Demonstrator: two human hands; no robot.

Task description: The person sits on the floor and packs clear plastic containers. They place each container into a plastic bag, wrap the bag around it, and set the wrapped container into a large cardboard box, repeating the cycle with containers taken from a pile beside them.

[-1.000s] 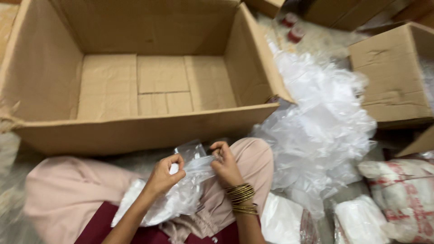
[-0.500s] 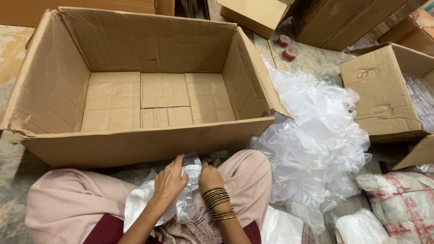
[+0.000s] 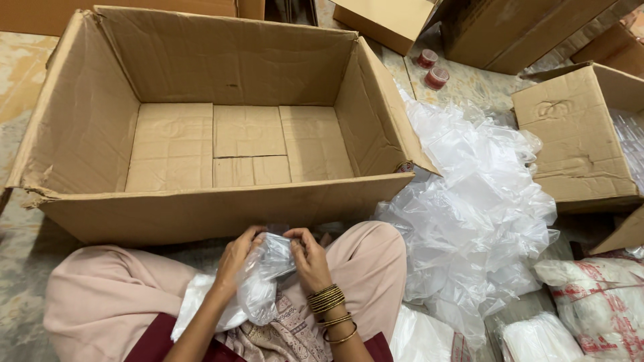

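Hands low centre of frame, over lap: left hand (image 3: pixel 236 258) & right hand (image 3: pixel 310 258) both pinched shut on clear plastic bag (image 3: pixel 265 278), just below empty cardboard box (image 3: pixel 221 208); risk: thin slick film could slip or tear if fingers pull apart hard; loose bag pile (image 3: pixel 469 221) at right may snag.

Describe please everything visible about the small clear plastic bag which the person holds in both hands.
The small clear plastic bag is thin, glossy, crinkled film, see-through with grey-white glints. It is bunched up, not flat, and sits above the person's lap, just in front of the big open cardboard box. The left hand pinches its left side and the right hand its right side. Below, it meets more loose clear plastic hanging over the lap. What it holds cannot be told.
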